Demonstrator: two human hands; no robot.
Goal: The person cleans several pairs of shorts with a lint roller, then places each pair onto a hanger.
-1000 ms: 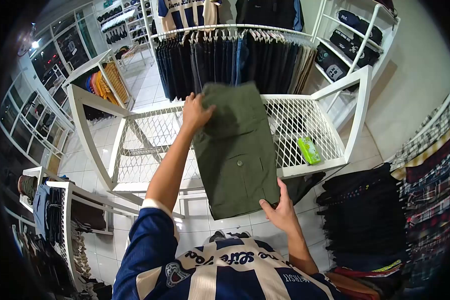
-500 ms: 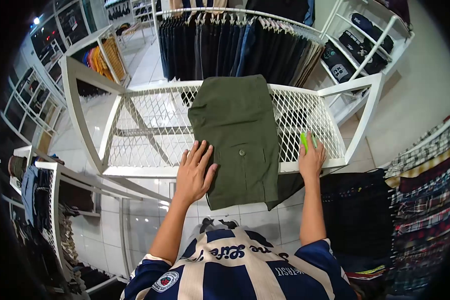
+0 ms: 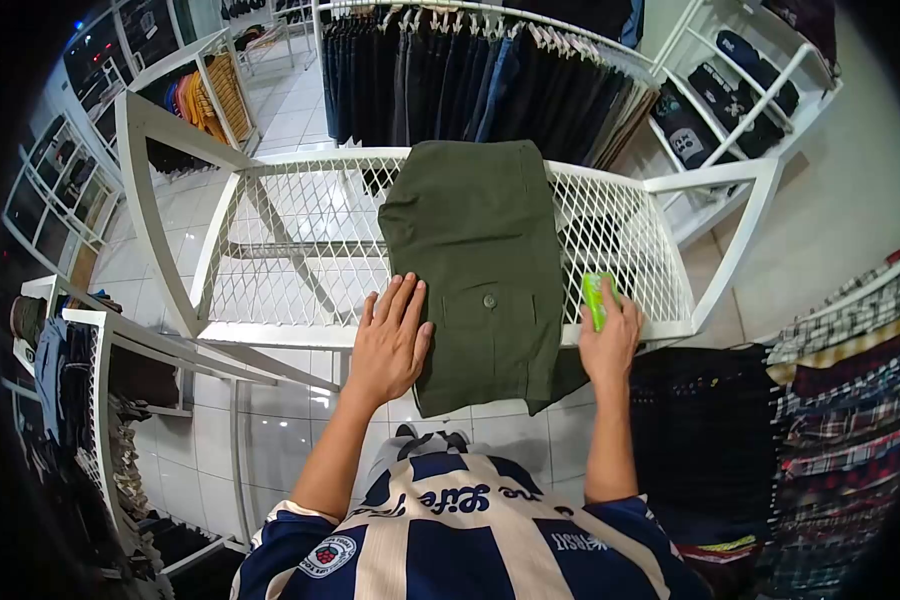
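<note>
Olive-green folded trousers [image 3: 470,220] lie over the white mesh shelf [image 3: 300,332], their near end hanging past its front bar. A button and a pocket flap show on them. My left hand [image 3: 390,340] rests flat on their left edge, fingers stretched forward, holding nothing. To the right of the trousers, my right hand [image 3: 612,335] is closed round a bright green object [image 3: 597,300] above the mesh near the front bar. What that green object is, I cannot make out for sure.
Dark trousers [image 3: 440,85] hang on a rail behind the shelf. Caps [image 3: 755,75] sit on a rack at the back right. Checked shirts [image 3: 845,400] and dark garments [image 3: 705,430] hang at the right. Another white rack [image 3: 150,345] stands at the left.
My right hand has moved left, closer to the trousers, and more of the green object shows. My left hand stays on the trousers' left edge. The view has shifted slightly.
</note>
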